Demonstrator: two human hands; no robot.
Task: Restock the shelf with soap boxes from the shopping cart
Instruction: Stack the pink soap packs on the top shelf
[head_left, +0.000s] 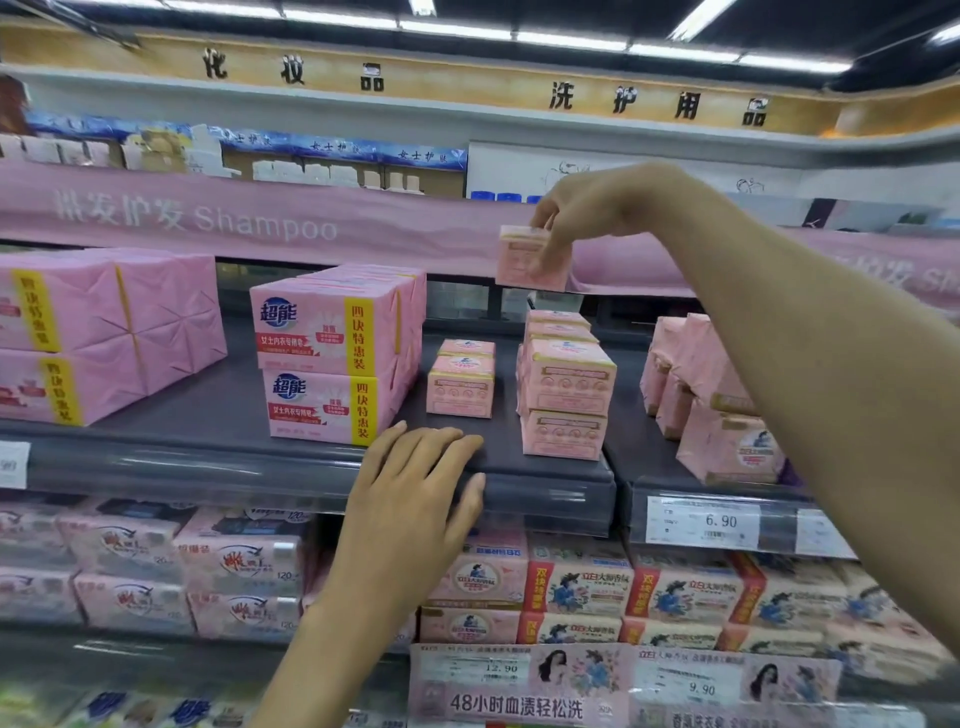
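Placing step in hand. The dark grey metal shelf (545, 470) carries a stack of pink cardboard soap boxes (566, 384) right of centre. The left hand (415, 499) rests on the shelf's near edge, fingers straight. The right hand (587, 208) pinches a small pink soap box (522, 262) above the stack, clear of it. The next move likely calls for a square lowering onto the stack.

"Shampoo" on pink banner (265, 228), "6.90" on price tag (704, 521), "超能" on packs (322, 332)

There's an open gap on the shelf (218, 410) between the short soap boxes (460, 387) and the tall stack (566, 384), with free air above the short ones. Big multipacks (332, 358) wall off the left, and the pink banner (311, 228) hangs low overhead.
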